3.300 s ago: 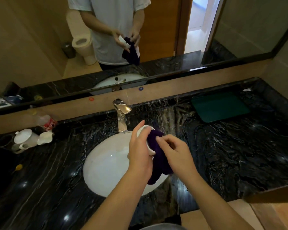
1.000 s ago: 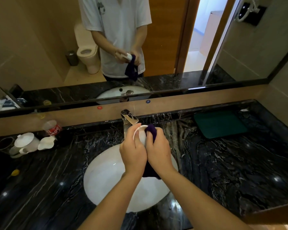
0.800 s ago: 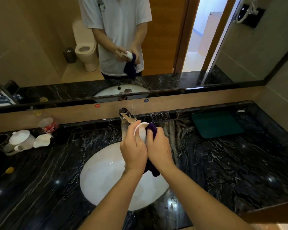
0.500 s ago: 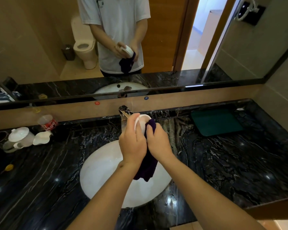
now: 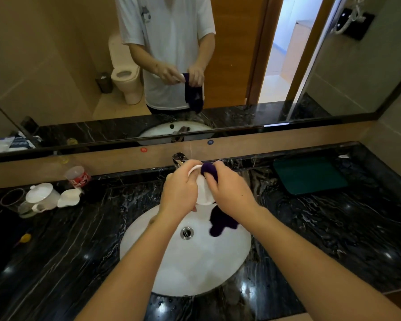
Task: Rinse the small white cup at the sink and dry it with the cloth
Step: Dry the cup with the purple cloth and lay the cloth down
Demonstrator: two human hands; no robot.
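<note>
Over sink (image 5: 148,262): L hand (image 5: 180,193) grips cup (image 5: 203,191); R hand (image 5: 229,193) fingers pinch cloth (image 5: 220,222) into it.

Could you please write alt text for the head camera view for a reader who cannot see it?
Above a white sink, the left hand holds a small white cup while the right hand presses a dark purple cloth into it. Black marble counter surrounds the sink, under a wide mirror.

Plastic bottle (image 5: 75,176) at the counter's back left showing a red label with white lettering too blurred to read, red sticker (image 5: 143,149) and blue sticker (image 5: 210,142) below the mirror carrying unreadable marks
</note>
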